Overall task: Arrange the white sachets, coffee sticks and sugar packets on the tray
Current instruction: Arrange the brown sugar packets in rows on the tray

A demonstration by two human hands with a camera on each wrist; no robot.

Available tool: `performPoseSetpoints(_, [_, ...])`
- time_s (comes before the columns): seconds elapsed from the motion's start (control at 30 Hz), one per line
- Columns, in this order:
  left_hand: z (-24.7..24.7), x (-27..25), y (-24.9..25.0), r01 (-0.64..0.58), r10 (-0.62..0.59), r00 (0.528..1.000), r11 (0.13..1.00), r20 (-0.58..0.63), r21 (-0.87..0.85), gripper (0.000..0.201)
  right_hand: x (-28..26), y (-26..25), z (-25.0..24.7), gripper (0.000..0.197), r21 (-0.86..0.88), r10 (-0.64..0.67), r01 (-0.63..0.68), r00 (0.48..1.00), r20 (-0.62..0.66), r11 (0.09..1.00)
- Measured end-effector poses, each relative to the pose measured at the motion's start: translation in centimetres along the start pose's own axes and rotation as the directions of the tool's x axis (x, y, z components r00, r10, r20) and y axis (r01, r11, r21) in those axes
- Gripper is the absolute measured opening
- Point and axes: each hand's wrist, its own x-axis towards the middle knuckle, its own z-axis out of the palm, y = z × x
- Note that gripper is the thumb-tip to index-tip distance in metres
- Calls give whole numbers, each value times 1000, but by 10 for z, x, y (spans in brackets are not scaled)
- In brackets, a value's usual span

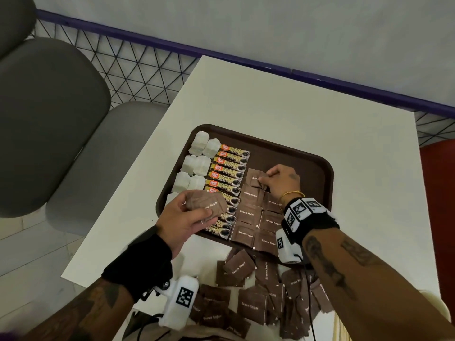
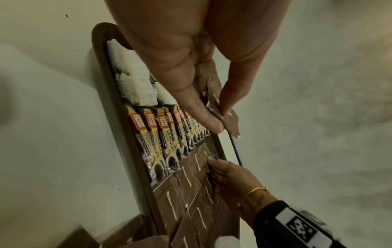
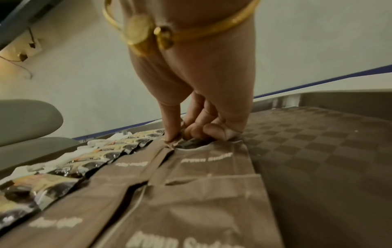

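Under my right hand (image 1: pixel 280 179) fingertips, pinched together on the farthest sugar packet (image 1: pixel 254 178) of the tray (image 1: pixel 320 168), I should press its edge flush with the neighbours, while my left hand (image 1: pixel 187 217) clamps spare packets (image 1: pixel 206 205) ready beside.

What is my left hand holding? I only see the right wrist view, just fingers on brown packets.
Observer: The left hand holds a small stack of brown sugar packets above the coffee sticks.
Operator: Is there stock left off the tray?
Observer: Yes, a loose pile of sugar packets lies on the table in front of the tray.
Operator: Where is my right hand in the layout?
Observer: The right hand pinches the far packet at the end of the sugar rows; bare tray lies beyond it.
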Motion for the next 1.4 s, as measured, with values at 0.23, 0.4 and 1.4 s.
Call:
performPoseSetpoints(0.23, [8,4,0,8,-8,1000,1000,25,15,48,-1,0,5,20,-76,-9,7,999,-36,997])
performPoseSetpoints(0.4, [13,5,2,-15,14,1000,996,18,88,47,-15,-6,-3,30,-104,-59,55,997,-42,993])
performPoseSetpoints(1.4, [27,11,0,-9,5,999,997,54,81,28,-16,30,-34,14,98,136,-123,982,-132,988])
